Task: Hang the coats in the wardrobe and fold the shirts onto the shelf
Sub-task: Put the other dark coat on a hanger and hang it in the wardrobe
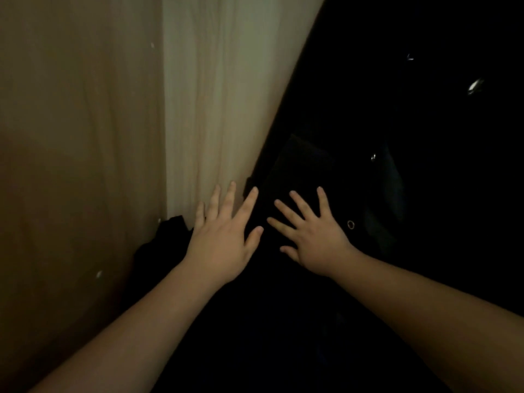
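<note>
Deep inside the wardrobe, both hands flat on dark cloth.

Against the pale back panel (215, 109), the left hand (224, 245) and right hand (314, 242) lie wide, fingers spread, gripping nothing, apparently smoothing a black garment (297, 171) down. Whether it is a coat, a shirt or several is too dark to tell; snaps glint on it. No readable writing shows.

2 bare forearms entered from the bottom edge of the dim head view, each uncovered from the frame's edge to the wrist, with no sleeve on either. The left hand (224, 245) and the right hand (314, 245) were bare too, with 5 digits visible on each. Their fingernails were short and unpainted. The low light left finer surface detail too murky to tell.
</note>
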`<state>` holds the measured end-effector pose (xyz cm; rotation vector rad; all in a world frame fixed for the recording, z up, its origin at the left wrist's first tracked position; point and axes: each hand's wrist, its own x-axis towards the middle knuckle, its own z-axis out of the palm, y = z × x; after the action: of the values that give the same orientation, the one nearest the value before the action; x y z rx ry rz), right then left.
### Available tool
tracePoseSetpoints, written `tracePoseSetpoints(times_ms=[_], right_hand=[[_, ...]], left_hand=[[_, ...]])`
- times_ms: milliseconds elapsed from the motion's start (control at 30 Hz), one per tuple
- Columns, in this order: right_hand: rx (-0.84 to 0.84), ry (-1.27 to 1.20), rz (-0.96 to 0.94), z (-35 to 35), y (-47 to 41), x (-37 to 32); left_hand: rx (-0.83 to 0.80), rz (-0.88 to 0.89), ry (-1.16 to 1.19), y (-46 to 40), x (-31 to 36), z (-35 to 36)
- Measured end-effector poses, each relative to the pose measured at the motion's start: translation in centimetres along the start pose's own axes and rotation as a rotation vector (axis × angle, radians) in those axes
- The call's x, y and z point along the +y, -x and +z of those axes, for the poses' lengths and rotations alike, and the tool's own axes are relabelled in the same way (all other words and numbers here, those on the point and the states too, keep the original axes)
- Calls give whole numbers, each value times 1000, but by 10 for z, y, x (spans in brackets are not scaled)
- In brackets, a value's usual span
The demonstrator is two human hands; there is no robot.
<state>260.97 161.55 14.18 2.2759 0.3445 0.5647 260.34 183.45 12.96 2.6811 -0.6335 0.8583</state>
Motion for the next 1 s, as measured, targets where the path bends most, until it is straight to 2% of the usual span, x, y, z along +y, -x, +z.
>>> tracePoseSetpoints(times_ms=[267, 333, 400, 500, 567, 667, 1000], right_hand=[[-170, 63, 87, 53, 13, 52], [-164, 20, 110, 51, 15, 51], [-38, -125, 92, 38, 21, 35], [271, -378, -44, 18, 39, -7], [335, -452, -196, 12, 52, -43], [210, -504, -329, 18, 63, -86], [55, -503, -242, 51, 58, -109]], left_hand=[[-74, 4, -125, 2, 37, 31], [-76, -12, -136, 5, 45, 33], [-65, -27, -141, 13, 48, 30], [-69, -67, -185, 32, 44, 22], [-84, -111, -209, 48, 39, 16], [-116, -194, -198, 79, 37, 10], [-269, -405, -292, 211, 53, -5]])
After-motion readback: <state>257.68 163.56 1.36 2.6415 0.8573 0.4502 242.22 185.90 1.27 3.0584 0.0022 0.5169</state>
